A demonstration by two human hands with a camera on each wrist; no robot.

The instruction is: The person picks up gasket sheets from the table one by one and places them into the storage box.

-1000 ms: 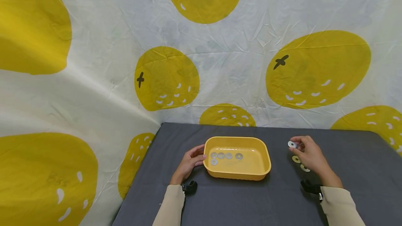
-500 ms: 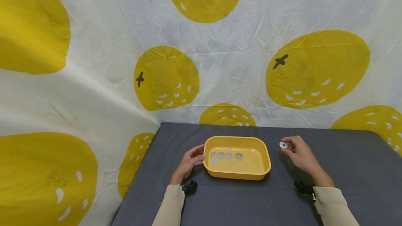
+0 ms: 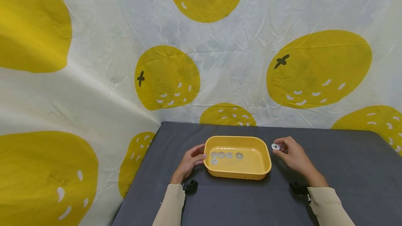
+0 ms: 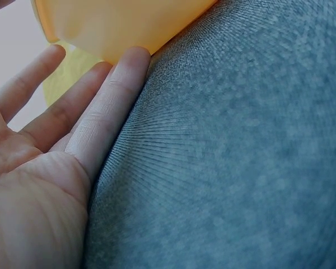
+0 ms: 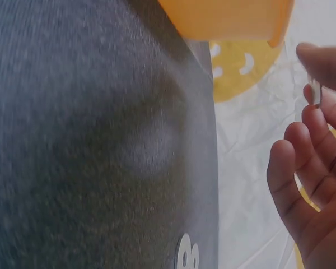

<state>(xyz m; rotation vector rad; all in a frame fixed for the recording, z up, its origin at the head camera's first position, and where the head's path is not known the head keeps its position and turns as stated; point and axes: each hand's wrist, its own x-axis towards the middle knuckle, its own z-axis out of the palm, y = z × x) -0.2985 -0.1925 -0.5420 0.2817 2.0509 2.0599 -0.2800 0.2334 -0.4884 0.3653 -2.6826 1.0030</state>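
Note:
A metal washer (image 3: 275,146) is pinched between the thumb and fingers of my right hand (image 3: 296,156), just off the right end of a yellow plastic tray (image 3: 238,174). In the right wrist view the washer (image 5: 316,92) shows nearly edge-on, raised above the cloth. My left hand (image 3: 189,163) rests at the tray's left end, thumb at the rim. Seen from the left wrist, its fingers (image 4: 109,112) are fairly straight and meet the tray's outer wall (image 4: 129,28). Inside the tray several flat washers (image 3: 221,155) lie toward the left side.
Two more washers (image 5: 183,255) show on the cloth in the right wrist view; the right hand and forearm hide them in the head view. Dark grey cloth (image 3: 235,201) covers the table. A white curtain (image 3: 232,76) with yellow fruit prints hangs behind and at the left.
My right hand has carried the washer leftward, away from the two washers on the cloth and up close to the tray. The left hand and the tray stay put.

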